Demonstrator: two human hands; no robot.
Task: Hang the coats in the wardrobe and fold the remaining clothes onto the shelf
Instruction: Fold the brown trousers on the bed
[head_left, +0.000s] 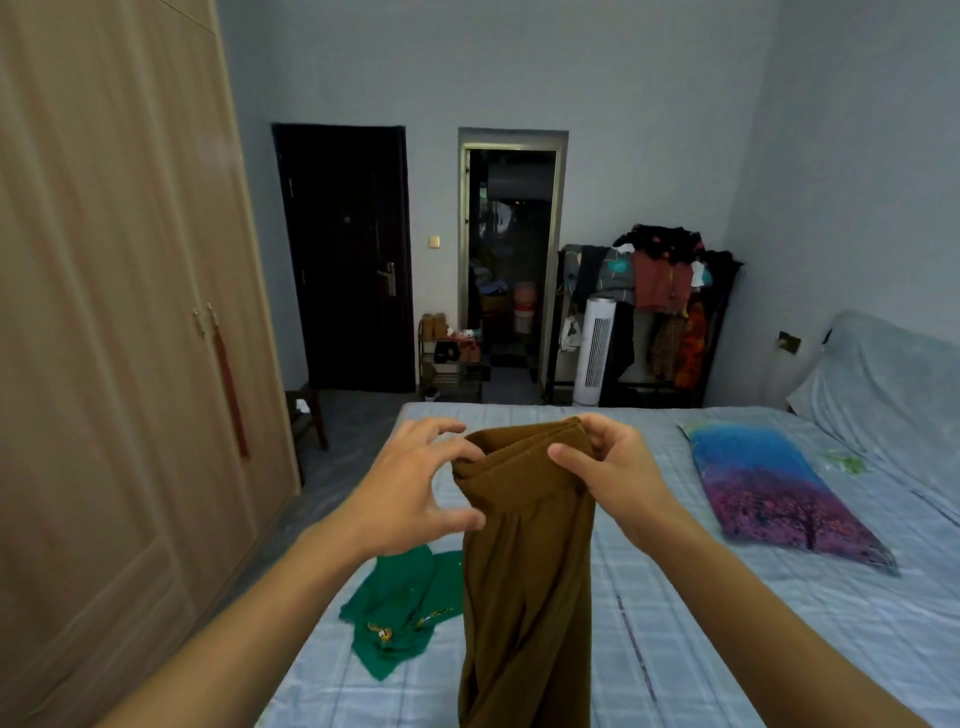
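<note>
The right hand (618, 467) pinches the waistband of the soft brown knit trousers (524, 561), which hang above the blue checked bed (727, 623). The left hand (415, 488) is spread, fingers just touching the band's other end. Limp and light, they are best held by the band's two corners

The walls (623, 78) are pale blue. A dark door (345, 254) stands at the back. A bed (727, 597) fills the lower right.

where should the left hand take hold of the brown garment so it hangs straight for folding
Probably at the left end of the thick banded top edge of the brown fleece garment, coming in from the left. The right hand already pinches the right end, and the cloth hangs bunched below. The left hand hovers open beside that corner, so a matching grip there should spread the band level.
</note>
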